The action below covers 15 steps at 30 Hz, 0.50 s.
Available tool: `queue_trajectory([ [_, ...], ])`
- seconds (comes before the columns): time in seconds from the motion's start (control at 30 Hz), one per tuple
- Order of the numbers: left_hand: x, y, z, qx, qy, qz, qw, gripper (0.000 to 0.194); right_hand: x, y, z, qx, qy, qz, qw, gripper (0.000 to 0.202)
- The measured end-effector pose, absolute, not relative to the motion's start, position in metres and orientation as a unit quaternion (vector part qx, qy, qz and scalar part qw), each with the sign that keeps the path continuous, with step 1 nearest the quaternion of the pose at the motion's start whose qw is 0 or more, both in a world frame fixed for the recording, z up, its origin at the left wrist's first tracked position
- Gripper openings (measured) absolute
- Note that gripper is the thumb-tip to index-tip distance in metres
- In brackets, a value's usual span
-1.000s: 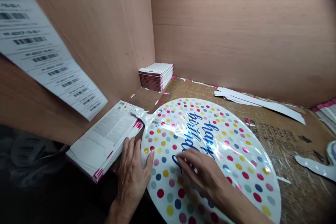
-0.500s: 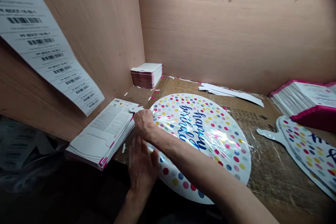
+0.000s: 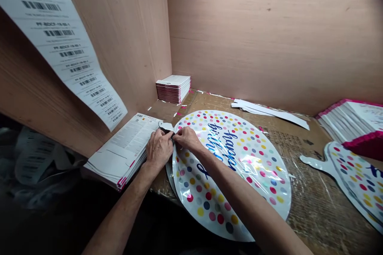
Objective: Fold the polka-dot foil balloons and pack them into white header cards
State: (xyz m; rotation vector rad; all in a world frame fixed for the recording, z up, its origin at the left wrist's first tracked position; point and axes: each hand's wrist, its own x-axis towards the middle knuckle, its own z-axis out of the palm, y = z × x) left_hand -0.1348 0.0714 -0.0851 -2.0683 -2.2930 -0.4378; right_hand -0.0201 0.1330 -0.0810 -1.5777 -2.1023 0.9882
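A flat round foil balloon [image 3: 257,147], white with coloured dots and blue "happy birthday" lettering, lies on the cardboard surface. At least one more balloon layer shows under its left edge. My left hand [image 3: 160,148] is closed on the neck at the left side, where a white tab and a dark underside stick out past the fingers. Right beside it, my right hand [image 3: 186,138] pinches the top balloon's edge near the neck. The fingertips of both hands almost meet, and what lies exactly between them is partly hidden.
Left of my hands sits a stack of printed white cards [image 3: 122,151]. Another card stack [image 3: 173,89] stands in the corner. White paper strips [image 3: 269,113] lie along the back wall. At right are pink-edged cards [image 3: 356,123] and more dotted balloons [image 3: 347,167]. A barcode label sheet [image 3: 68,51] hangs at left.
My left hand has risen from below the neck and closed on it. My right hand has shifted right, from the neck tab to the balloon's edge. The balloon layers have parted slightly at the left.
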Motion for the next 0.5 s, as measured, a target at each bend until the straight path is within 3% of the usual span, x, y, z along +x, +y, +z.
queue_trajectory([
  [0.1,-0.131,0.066,-0.086,-0.649,-0.755,-0.089,0.029,0.034,-0.021,0.133,-0.083,-0.558,-0.713,0.372,0.203,0.027],
  [0.3,-0.134,0.067,-0.088,-0.661,-0.749,-0.01,0.034,0.038,0.014,0.126,-0.089,-0.563,-0.645,0.426,0.294,0.011],
  [0.5,-0.118,0.066,-0.06,-0.683,-0.73,0.007,0.019,0.035,0.064,0.125,-0.101,-0.562,-0.598,0.457,0.342,0.027],
])
